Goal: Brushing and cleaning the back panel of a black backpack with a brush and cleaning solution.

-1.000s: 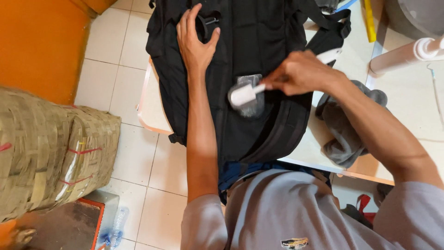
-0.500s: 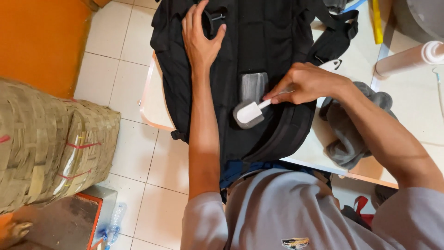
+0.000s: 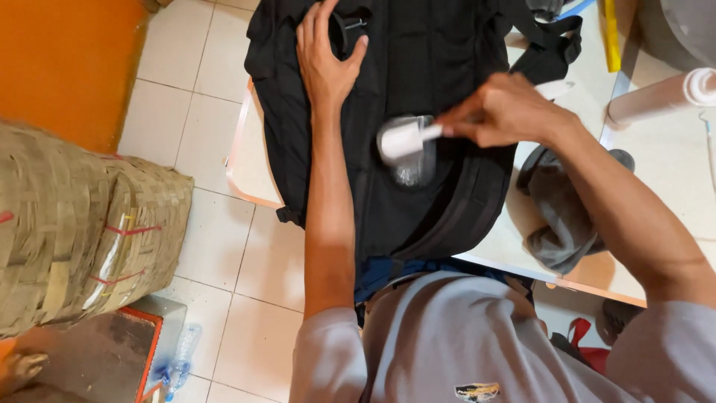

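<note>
Backpack (image 3: 418, 134) lies flat on the table (image 3: 671, 172), and the roller (image 3: 399, 139) has climbed back up it from lower on the front panel – another stroke, so the cleaning pass looks mid-way. Right hand (image 3: 503, 112) pinches the roller's handle – left hand (image 3: 324, 63), fingers spread, presses the backpack's top.

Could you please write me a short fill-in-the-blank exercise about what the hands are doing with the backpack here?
1. The left hand lies flat on a backpack whose colour is ____.
2. The right hand holds a white lint roller by its ____.
3. A grey cloth lies on the ____ side of the backpack.

Missing words: black; handle; right
</note>
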